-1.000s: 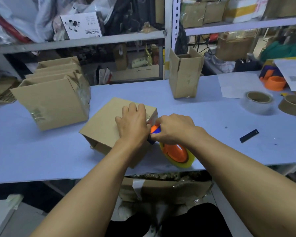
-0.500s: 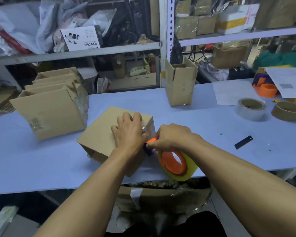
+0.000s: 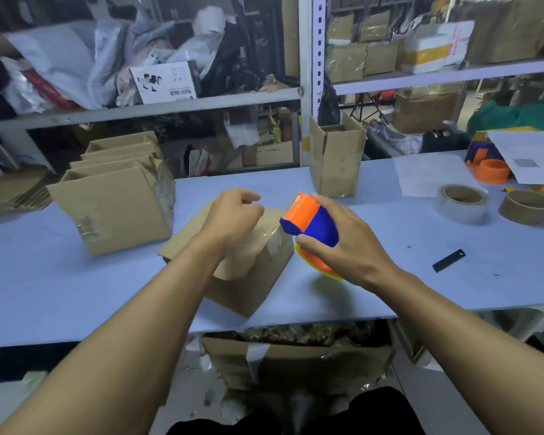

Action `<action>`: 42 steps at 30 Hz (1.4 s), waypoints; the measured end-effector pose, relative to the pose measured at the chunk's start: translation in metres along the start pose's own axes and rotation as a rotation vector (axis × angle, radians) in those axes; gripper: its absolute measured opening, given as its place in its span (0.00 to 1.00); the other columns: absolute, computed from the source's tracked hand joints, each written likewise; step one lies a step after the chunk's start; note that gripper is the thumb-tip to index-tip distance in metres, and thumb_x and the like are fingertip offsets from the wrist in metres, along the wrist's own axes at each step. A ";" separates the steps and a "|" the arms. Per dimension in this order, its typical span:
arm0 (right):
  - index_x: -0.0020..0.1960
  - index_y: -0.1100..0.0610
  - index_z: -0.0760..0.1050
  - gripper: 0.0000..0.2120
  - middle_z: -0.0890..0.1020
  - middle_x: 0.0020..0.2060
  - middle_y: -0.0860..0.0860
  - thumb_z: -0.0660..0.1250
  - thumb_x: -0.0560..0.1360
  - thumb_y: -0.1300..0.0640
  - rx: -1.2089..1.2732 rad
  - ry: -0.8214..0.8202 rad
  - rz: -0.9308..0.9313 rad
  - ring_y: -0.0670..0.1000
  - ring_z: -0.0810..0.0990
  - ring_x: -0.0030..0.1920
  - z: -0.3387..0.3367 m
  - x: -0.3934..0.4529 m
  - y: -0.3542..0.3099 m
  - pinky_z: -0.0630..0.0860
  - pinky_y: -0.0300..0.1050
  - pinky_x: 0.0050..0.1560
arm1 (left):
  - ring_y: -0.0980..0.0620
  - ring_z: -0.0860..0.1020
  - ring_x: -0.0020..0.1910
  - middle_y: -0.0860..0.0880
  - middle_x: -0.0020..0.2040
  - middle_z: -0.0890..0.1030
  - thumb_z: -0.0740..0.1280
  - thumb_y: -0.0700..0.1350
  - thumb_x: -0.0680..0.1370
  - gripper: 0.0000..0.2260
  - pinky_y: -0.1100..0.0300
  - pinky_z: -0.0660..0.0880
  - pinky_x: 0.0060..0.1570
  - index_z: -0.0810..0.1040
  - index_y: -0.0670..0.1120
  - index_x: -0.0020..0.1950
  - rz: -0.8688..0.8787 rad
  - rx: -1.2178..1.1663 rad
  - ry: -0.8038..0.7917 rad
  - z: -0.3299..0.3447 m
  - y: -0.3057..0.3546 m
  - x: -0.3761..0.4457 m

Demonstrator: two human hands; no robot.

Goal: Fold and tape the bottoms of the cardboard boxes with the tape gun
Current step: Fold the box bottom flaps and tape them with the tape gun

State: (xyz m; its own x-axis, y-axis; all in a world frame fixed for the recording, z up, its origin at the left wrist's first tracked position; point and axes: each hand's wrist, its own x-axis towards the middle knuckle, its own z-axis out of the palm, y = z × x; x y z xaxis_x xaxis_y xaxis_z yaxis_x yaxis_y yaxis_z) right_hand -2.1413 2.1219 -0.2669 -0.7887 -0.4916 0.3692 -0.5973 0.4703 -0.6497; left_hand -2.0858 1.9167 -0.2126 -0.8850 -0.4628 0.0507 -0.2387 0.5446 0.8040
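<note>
A small cardboard box (image 3: pixel 248 287) lies bottom up near the table's front edge, with clear tape across its closed flaps and down its right side. My left hand (image 3: pixel 233 215) hovers over the box top, fingers curled loosely, holding nothing that I can see. My right hand (image 3: pixel 343 243) grips the orange and blue tape gun (image 3: pixel 310 219) just right of the box, lifted off it, with its yellow tape roll below the palm.
A row of taped boxes (image 3: pixel 117 202) stands at the left. An upright open box (image 3: pixel 336 158) is at the back centre. Two tape rolls (image 3: pixel 462 204), an orange dispenser (image 3: pixel 490 171), papers and a black blade (image 3: pixel 448 260) lie at the right. A carton (image 3: pixel 296 362) sits under the table.
My right hand pulled the tape gun up and away from the box's right edge. My left hand lifted off the flaps, where it had been pressing down.
</note>
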 end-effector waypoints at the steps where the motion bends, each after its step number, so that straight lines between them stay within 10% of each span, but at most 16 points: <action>1: 0.74 0.40 0.61 0.35 0.73 0.65 0.42 0.70 0.72 0.36 0.040 0.013 -0.028 0.43 0.71 0.59 0.001 -0.003 -0.003 0.71 0.42 0.55 | 0.51 0.78 0.56 0.50 0.58 0.80 0.66 0.47 0.79 0.12 0.58 0.73 0.52 0.80 0.46 0.61 0.004 -0.071 0.001 -0.004 0.004 -0.005; 6: 0.74 0.41 0.62 0.34 0.73 0.65 0.41 0.70 0.72 0.38 0.124 0.036 -0.122 0.40 0.71 0.59 0.004 -0.010 -0.018 0.70 0.36 0.53 | 0.53 0.81 0.44 0.49 0.45 0.84 0.65 0.50 0.81 0.10 0.58 0.76 0.44 0.82 0.45 0.48 -0.070 -0.317 -0.265 -0.008 0.014 -0.026; 23: 0.76 0.37 0.55 0.35 0.77 0.58 0.47 0.59 0.73 0.29 -0.481 -0.235 -0.066 0.54 0.75 0.60 0.000 -0.010 -0.010 0.73 0.49 0.51 | 0.50 0.75 0.41 0.52 0.35 0.79 0.68 0.45 0.78 0.11 0.59 0.69 0.41 0.80 0.48 0.35 -0.023 0.212 0.079 -0.033 -0.052 0.002; 34: 0.61 0.40 0.67 0.23 0.78 0.49 0.43 0.59 0.72 0.29 -0.490 -0.271 -0.096 0.51 0.72 0.46 0.013 -0.009 -0.019 0.67 0.46 0.40 | 0.42 0.78 0.48 0.47 0.45 0.83 0.65 0.51 0.77 0.12 0.52 0.74 0.41 0.81 0.44 0.45 0.232 0.721 0.198 -0.016 -0.062 0.002; 38: 0.62 0.42 0.67 0.23 0.80 0.50 0.45 0.59 0.73 0.30 -0.540 -0.260 -0.105 0.54 0.76 0.50 0.017 -0.011 -0.023 0.68 0.47 0.40 | 0.39 0.76 0.55 0.44 0.55 0.78 0.71 0.58 0.72 0.27 0.50 0.72 0.44 0.66 0.44 0.62 -0.057 0.516 0.320 -0.016 -0.065 -0.005; 42: 0.66 0.42 0.64 0.26 0.80 0.52 0.48 0.58 0.74 0.31 -0.586 -0.255 -0.077 0.56 0.77 0.51 0.019 -0.011 -0.026 0.68 0.47 0.42 | 0.47 0.75 0.61 0.48 0.59 0.77 0.69 0.48 0.75 0.22 0.58 0.70 0.54 0.70 0.47 0.67 0.254 0.428 0.231 -0.013 -0.059 -0.014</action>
State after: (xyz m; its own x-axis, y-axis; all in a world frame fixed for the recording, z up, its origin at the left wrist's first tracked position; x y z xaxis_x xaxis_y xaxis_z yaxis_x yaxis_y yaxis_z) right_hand -2.1145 2.1008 -0.2667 -0.7242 -0.6646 0.1840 -0.6881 0.7138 -0.1302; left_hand -2.0540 1.8821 -0.2533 -0.8366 -0.3951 0.3794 -0.2132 0.8729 0.4389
